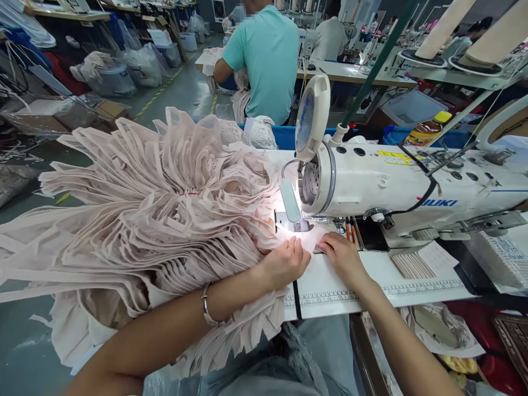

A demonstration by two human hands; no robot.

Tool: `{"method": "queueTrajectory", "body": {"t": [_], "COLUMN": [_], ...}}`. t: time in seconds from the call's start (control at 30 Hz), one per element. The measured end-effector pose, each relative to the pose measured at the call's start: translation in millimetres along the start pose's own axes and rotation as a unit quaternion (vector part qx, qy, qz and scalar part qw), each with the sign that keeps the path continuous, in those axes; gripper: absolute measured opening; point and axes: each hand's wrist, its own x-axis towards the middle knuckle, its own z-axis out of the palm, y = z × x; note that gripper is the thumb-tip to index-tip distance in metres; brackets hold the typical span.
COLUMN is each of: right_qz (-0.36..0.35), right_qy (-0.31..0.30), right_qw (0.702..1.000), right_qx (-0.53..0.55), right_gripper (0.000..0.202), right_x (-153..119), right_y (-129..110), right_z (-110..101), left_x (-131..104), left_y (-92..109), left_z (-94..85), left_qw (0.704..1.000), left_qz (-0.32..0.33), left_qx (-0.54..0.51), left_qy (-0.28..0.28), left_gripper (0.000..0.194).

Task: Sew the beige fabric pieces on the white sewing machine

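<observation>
A white sewing machine (371,176) stands before me, its lamp lighting the needle area. Under it lies a pale pink piece of fabric (309,239). My left hand (289,258), with a bangle on the wrist, pinches the near left edge of this fabric. At its right edge, the fingers of my right hand (340,254) are closed on the cloth. A big heap of pale pink garments (165,209) with straps and lace spreads over the left side of the table and hangs off its front. The needle tip is too small to make out.
A ruler strip (330,298) runs along the table's front edge. Beige strips (413,265) and a dark tray (372,234) lie to the right. A bottle (424,131) and thread cones (447,27) stand behind the machine. A person in a turquoise shirt (264,60) sits ahead.
</observation>
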Motion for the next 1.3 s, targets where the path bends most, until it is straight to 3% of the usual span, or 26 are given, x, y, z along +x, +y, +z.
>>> {"method": "queueTrajectory", "body": {"t": [0.13, 0.3, 0.4, 0.5, 0.57, 0.67, 0.73, 0.87, 0.97, 1.3], "right_qz": [-0.037, -0.093, -0.060, 0.021, 0.066, 0.102, 0.114, 0.130, 0.133, 0.128], "right_qy": [-0.003, -0.004, 0.008, 0.021, 0.013, 0.008, 0.014, 0.017, 0.023, 0.019], "right_qw": [0.996, 0.973, 0.983, 0.996, 0.998, 0.994, 0.991, 0.988, 0.988, 0.989], "right_qx": [-0.084, -0.211, -0.173, -0.080, -0.014, 0.045, 0.064, 0.081, 0.076, 0.077], "right_gripper": [0.018, 0.016, 0.021, 0.023, 0.025, 0.027, 0.025, 0.025, 0.026, 0.026], "right_x": [-3.5, 0.1, 11.5, 25.0, 32.0, 36.5, 36.2, 33.7, 33.3, 32.6], "right_y": [-0.7, -11.7, -15.1, -16.4, -17.3, -17.7, -16.5, -12.8, -11.9, -10.8], "right_z": [4.5, 9.8, 15.8, 23.3, 26.4, 26.9, 26.2, 27.3, 28.9, 30.7], "left_x": [-1.5, -1.3, -1.2, -1.6, -2.3, -4.1, -5.2, -6.2, -6.7, -7.2], "left_y": [-4.2, -8.9, -7.9, -12.8, -18.0, -21.8, -19.5, -10.8, -8.5, -18.8], "left_z": [-2.7, -1.7, -1.9, 0.2, 3.8, 8.5, 7.9, 0.0, -2.3, -1.1], "left_qw": [0.995, 0.997, 0.997, 0.994, 0.981, 0.949, 0.954, 0.990, 0.995, 0.997], "left_qz": [-0.091, -0.067, -0.068, -0.091, -0.151, -0.225, -0.184, -0.074, -0.071, -0.051], "left_qx": [0.013, 0.001, -0.004, -0.059, -0.123, -0.219, -0.232, -0.115, -0.065, -0.051], "left_qy": [-0.033, -0.033, -0.022, -0.027, -0.020, 0.033, 0.054, 0.017, 0.002, 0.018], "left_gripper": [0.035, 0.032, 0.037, 0.037, 0.035, 0.038, 0.039, 0.038, 0.038, 0.035]}}
